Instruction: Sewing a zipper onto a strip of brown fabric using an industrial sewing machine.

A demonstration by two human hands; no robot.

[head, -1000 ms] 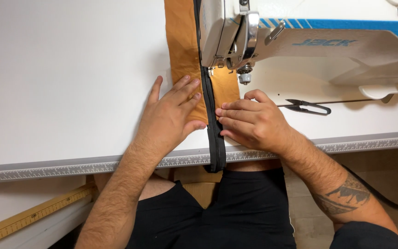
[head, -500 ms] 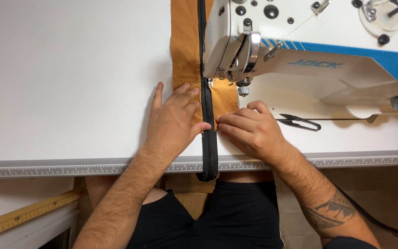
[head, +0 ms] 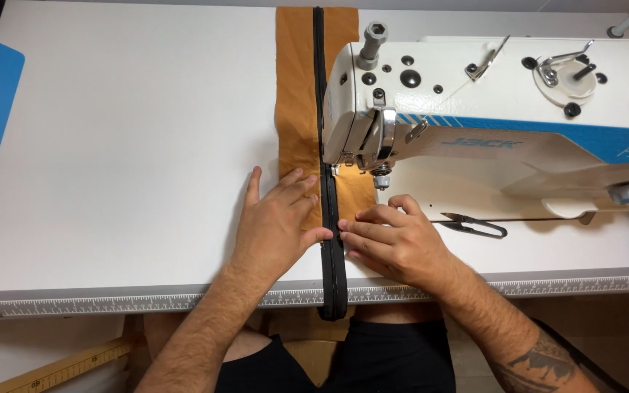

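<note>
Fabric first: the strip of tan cloth (head: 294, 109) lies flat on the white bench (head: 125, 145), running from the far edge under the sewing machine (head: 489, 124) and down over the near edge toward my lap. A black zipper tape (head: 329, 218) runs along its middle line. I judge both to be light, soft and limp, likely to slide or pucker on the smooth bench, so flat palms beside the seam suit it better than a pinch.

My left hand (head: 278, 225) lies spread open, palm down on the cloth left of the zipper, thumb tip touching the tape. My right hand (head: 394, 240) rests on the right side, fingers extended and pressed together, their tips against the zipper's edge just in front of the needle area. Neither hand is closed around anything; both press down.

A small pair of black thread snips (head: 475, 225) lies on the bench just right of my right hand.

Compared with half a second ago, the view has tilted up, showing more of the machine's top, while both hands stay in nearly the same hold.
</note>
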